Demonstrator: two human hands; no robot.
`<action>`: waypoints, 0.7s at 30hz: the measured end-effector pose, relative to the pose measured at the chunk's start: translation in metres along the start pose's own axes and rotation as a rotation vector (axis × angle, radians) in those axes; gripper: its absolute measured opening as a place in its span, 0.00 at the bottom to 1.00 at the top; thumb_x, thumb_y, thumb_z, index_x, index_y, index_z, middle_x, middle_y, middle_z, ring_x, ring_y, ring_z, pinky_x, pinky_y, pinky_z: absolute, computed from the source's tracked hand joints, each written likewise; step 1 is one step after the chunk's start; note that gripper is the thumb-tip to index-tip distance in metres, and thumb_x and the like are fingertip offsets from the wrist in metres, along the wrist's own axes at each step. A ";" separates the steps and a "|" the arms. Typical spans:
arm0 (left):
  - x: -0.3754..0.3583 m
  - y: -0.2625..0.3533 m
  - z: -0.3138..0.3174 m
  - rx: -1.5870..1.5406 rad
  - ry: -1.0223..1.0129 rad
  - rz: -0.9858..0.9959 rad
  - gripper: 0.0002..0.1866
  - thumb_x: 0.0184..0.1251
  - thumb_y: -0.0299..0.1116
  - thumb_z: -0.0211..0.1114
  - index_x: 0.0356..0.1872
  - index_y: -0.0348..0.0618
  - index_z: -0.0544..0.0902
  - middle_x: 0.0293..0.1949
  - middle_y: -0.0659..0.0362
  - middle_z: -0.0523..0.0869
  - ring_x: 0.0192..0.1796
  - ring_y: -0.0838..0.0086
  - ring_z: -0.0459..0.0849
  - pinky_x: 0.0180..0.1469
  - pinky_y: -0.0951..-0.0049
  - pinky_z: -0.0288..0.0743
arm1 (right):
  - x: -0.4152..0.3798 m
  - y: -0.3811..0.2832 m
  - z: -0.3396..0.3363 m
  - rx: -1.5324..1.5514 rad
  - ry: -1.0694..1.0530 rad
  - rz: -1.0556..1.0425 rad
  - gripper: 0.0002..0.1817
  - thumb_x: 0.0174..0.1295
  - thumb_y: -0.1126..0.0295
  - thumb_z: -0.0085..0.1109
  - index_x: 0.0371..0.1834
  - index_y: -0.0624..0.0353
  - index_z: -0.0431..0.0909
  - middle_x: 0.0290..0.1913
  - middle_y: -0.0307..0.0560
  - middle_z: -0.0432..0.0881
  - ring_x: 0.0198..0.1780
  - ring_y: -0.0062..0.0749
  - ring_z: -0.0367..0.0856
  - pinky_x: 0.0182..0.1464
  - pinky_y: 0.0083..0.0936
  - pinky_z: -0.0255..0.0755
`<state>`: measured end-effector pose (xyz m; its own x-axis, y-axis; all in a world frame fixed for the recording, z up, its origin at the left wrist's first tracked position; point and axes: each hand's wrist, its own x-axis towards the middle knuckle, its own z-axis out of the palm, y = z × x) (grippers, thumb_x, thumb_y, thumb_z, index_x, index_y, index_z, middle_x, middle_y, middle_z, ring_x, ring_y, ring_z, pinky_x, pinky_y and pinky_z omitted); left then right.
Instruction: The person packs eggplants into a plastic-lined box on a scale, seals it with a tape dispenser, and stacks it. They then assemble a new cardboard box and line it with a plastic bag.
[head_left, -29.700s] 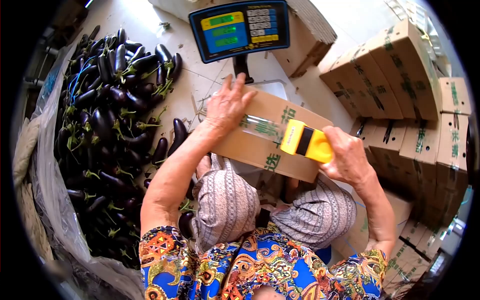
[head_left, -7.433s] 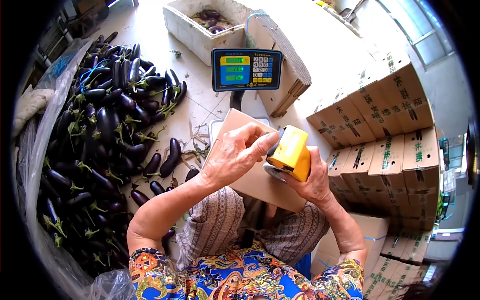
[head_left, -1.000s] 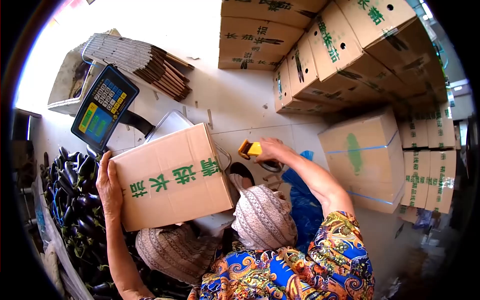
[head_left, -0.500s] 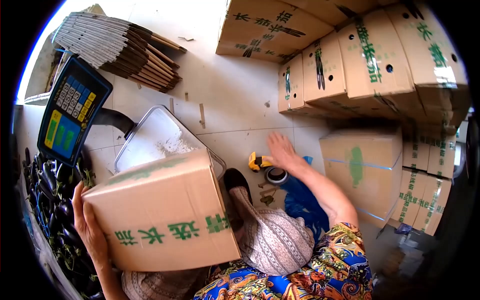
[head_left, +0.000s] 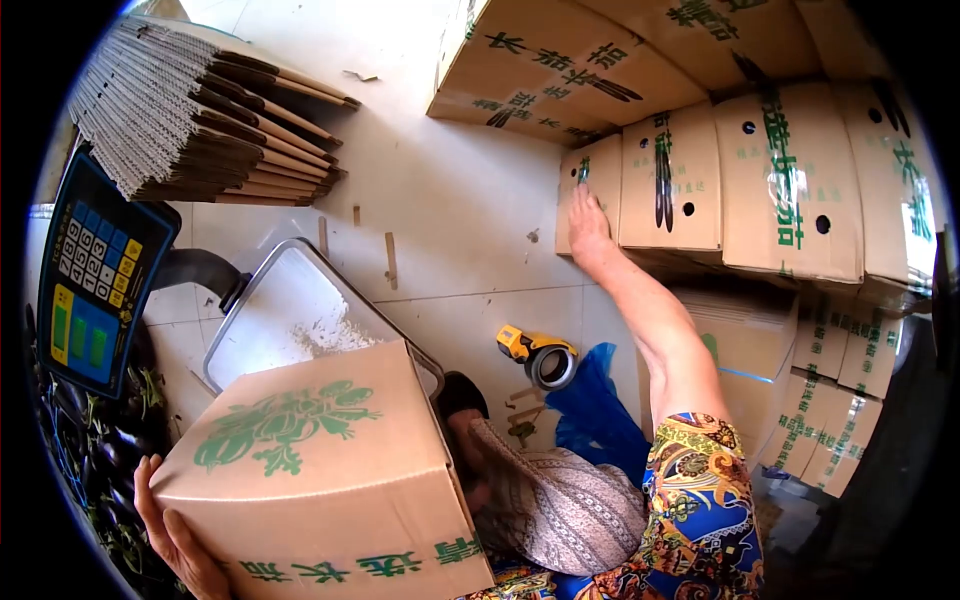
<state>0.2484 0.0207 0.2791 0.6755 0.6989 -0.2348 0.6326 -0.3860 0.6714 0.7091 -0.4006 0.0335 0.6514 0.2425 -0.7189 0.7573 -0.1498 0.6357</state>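
A cardboard box with green print [head_left: 320,480] rests tilted over my lap, partly over the corner of the metal scale tray [head_left: 290,310]. My left hand [head_left: 178,535] grips its left side, fingers bent round the edge. My right hand [head_left: 588,222] reaches forward with fingers extended and lies against the front of the smallest box [head_left: 592,165] in the row at the right. Below that arm, a yellow tape dispenser [head_left: 535,355] lies on the floor beside a blue plastic bag [head_left: 600,415].
Flattened cartons [head_left: 160,110] are stacked at the upper left, near the scale display [head_left: 100,270]. Eggplants [head_left: 120,430] lie at the left edge. Closed boxes [head_left: 790,180] fill the upper right, and a strapped carton stack [head_left: 745,340] stands below them. Scraps [head_left: 391,260] lie on the floor.
My right hand has moved forward from beside the tape dispenser to the small box. The held box has tipped, showing more of its top print. The view has shifted.
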 end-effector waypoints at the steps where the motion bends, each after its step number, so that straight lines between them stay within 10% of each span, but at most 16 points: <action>1: -0.001 0.000 -0.001 -0.001 -0.005 -0.010 0.31 0.77 0.48 0.45 0.71 0.34 0.64 0.68 0.46 0.70 0.69 0.59 0.69 0.73 0.60 0.56 | -0.008 -0.004 -0.009 -0.032 -0.008 -0.016 0.34 0.66 0.60 0.51 0.72 0.69 0.62 0.78 0.65 0.52 0.80 0.56 0.44 0.78 0.47 0.37; 8: -0.004 -0.002 0.000 -0.033 0.021 0.003 0.29 0.78 0.46 0.47 0.70 0.35 0.66 0.66 0.46 0.72 0.68 0.61 0.71 0.72 0.63 0.58 | -0.029 -0.030 0.001 -0.123 0.110 -0.125 0.22 0.68 0.63 0.49 0.63 0.57 0.78 0.64 0.61 0.76 0.68 0.58 0.70 0.73 0.62 0.42; 12: -0.005 0.007 0.004 -0.022 0.051 0.004 0.27 0.78 0.45 0.47 0.70 0.37 0.68 0.64 0.47 0.75 0.66 0.62 0.73 0.70 0.64 0.60 | -0.047 -0.069 0.075 0.003 0.665 -0.211 0.19 0.66 0.64 0.52 0.57 0.61 0.78 0.56 0.58 0.81 0.65 0.57 0.72 0.70 0.65 0.50; 14: -0.004 0.015 0.006 -0.027 0.069 -0.009 0.29 0.76 0.48 0.50 0.68 0.36 0.69 0.62 0.48 0.77 0.64 0.62 0.74 0.69 0.64 0.62 | -0.087 -0.087 0.065 0.776 0.923 -0.442 0.19 0.63 0.66 0.57 0.56 0.62 0.76 0.52 0.58 0.80 0.59 0.56 0.76 0.68 0.57 0.60; 16: -0.006 0.019 0.008 -0.052 0.086 -0.001 0.28 0.77 0.47 0.50 0.68 0.37 0.70 0.60 0.48 0.78 0.62 0.63 0.75 0.67 0.65 0.64 | -0.119 -0.103 -0.001 1.280 0.511 -0.311 0.23 0.60 0.66 0.61 0.59 0.61 0.73 0.54 0.60 0.77 0.53 0.56 0.78 0.65 0.45 0.68; 18: -0.004 0.018 0.009 -0.067 0.084 0.019 0.27 0.77 0.46 0.50 0.68 0.37 0.70 0.59 0.48 0.78 0.62 0.64 0.75 0.67 0.66 0.64 | -0.151 -0.102 -0.047 1.497 0.823 -0.246 0.26 0.65 0.59 0.58 0.64 0.59 0.71 0.56 0.58 0.78 0.53 0.50 0.80 0.60 0.36 0.73; 21: -0.005 0.016 0.013 -0.111 0.095 0.034 0.26 0.79 0.43 0.48 0.68 0.37 0.70 0.57 0.49 0.79 0.60 0.66 0.77 0.64 0.69 0.67 | -0.225 -0.072 -0.125 2.316 0.478 -0.343 0.36 0.74 0.44 0.42 0.73 0.62 0.59 0.70 0.57 0.67 0.69 0.43 0.67 0.69 0.35 0.61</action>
<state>0.2599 0.0033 0.2819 0.6538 0.7423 -0.1469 0.5609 -0.3452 0.7525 0.5021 -0.3248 0.1852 0.7455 0.5432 -0.3862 -0.1896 -0.3827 -0.9042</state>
